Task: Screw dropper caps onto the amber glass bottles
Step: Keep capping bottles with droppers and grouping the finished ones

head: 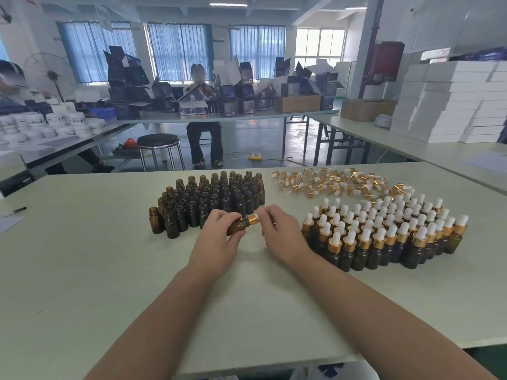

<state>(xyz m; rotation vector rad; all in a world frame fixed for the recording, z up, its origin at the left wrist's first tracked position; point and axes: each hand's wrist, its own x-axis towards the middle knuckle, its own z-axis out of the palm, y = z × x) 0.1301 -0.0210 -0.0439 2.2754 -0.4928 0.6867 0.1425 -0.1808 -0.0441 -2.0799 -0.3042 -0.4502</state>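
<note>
The left hand (216,237) curls its fingers round a small amber bottle (238,225), tilted just above the tabletop (82,256). The right hand (279,231) pinches the gold dropper cap (253,219) at its neck. The glass looks light, stiff, smooth and breakable, so the body wants a firm grip. The cap is probably only part-threaded.

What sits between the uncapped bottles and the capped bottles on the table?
In the head view, the right hand, pinching the gold cap of the bottle that the left hand holds; otherwise bare table.

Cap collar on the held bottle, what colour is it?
The collar is gold; head view shows it best.
</note>
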